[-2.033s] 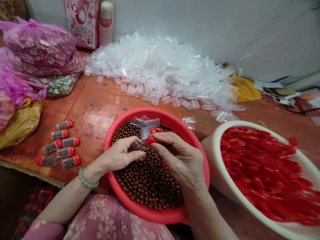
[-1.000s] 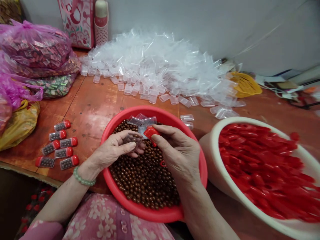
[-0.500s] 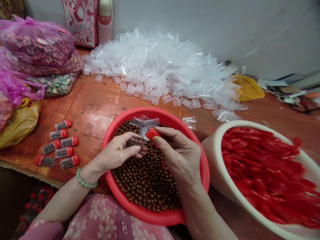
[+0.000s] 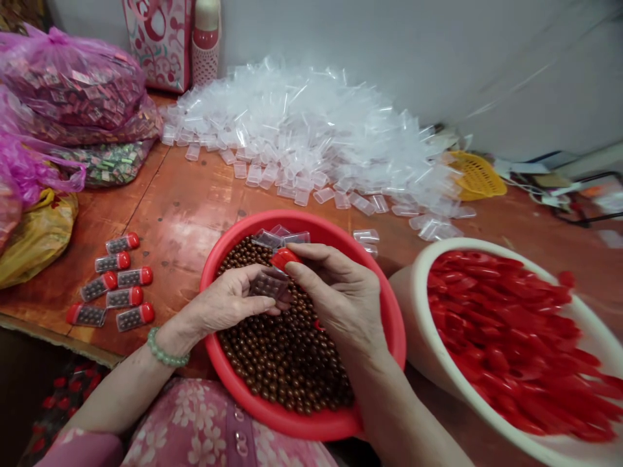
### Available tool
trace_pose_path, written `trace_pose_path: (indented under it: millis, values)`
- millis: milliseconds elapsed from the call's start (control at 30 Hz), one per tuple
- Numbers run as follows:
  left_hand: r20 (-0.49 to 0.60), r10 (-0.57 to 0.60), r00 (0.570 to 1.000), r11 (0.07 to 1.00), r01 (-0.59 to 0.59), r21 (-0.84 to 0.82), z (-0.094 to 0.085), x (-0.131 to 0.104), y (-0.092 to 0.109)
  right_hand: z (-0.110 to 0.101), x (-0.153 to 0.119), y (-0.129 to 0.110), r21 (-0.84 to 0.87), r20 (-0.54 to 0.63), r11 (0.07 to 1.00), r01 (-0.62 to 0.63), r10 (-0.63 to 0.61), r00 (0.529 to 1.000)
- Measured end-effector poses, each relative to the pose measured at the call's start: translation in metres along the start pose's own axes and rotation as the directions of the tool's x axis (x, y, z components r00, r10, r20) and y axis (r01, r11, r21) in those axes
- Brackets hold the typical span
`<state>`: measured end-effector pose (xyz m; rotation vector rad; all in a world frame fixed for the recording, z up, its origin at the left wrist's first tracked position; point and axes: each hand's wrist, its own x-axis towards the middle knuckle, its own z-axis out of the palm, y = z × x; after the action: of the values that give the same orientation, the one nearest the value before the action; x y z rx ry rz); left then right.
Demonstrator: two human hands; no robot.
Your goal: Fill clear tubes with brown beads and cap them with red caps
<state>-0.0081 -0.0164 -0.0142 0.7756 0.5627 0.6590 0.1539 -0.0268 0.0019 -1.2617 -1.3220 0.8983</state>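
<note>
Above the red tub [image 4: 302, 426], the left hand [image 4: 236, 295] holds a clear case [image 4: 267, 285] between thumb and fingers, dark beads showing through its wall; its lower edge is hidden by the thumb. Just beside it, the right hand [image 4: 341, 295] pinches a red cap [image 4: 283, 258], partly covered by the fingertips; whether cap and case touch is hard to tell. The right hand and forearm hide part of the tub's right side, and a red piece [image 4: 318, 324] peeks out beside that hand.

Brown beads [image 4: 287, 370] fill much of the tub, with several empty cases [image 4: 267, 239] lying on them near the far rim. To the right, a white bowl [image 4: 421, 292], cut off by the frame, is heaped with red caps [image 4: 511, 350], somewhat blurred. Purple bags [image 4: 73, 84], cut off at left, contain small printed pieces too small to read; the contents of the yellow bag [image 4: 41, 243] cannot be made out. Seven filled cases [image 4: 124, 298] with red caps lie on the table [image 4: 189, 194]. Below its edge, a dim heap [image 4: 63, 402] is hard to make out.
</note>
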Motion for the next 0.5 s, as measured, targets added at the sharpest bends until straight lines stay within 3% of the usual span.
trace_pose_path:
  millis: [167,333,500]
  values:
    - [0.001,-0.005,1.000,1.000,0.005,0.006,0.0009,0.0012,-0.0024,0.0051,-0.0017,-0.0029,-0.105,0.072,0.992,0.065,-0.058,0.996]
    - [-0.034,0.037,0.999,0.999,-0.036,0.028,-0.0009,0.0034,-0.0048,0.0056,-0.0069,0.0018,-0.141,0.039,0.983,0.121,-0.117,0.992]
    - [-0.045,0.035,0.998,0.998,-0.032,0.061,-0.0026,0.0035,-0.0055,0.0058,-0.0067,0.0061,-0.214,0.076,0.964,0.156,-0.143,0.987]
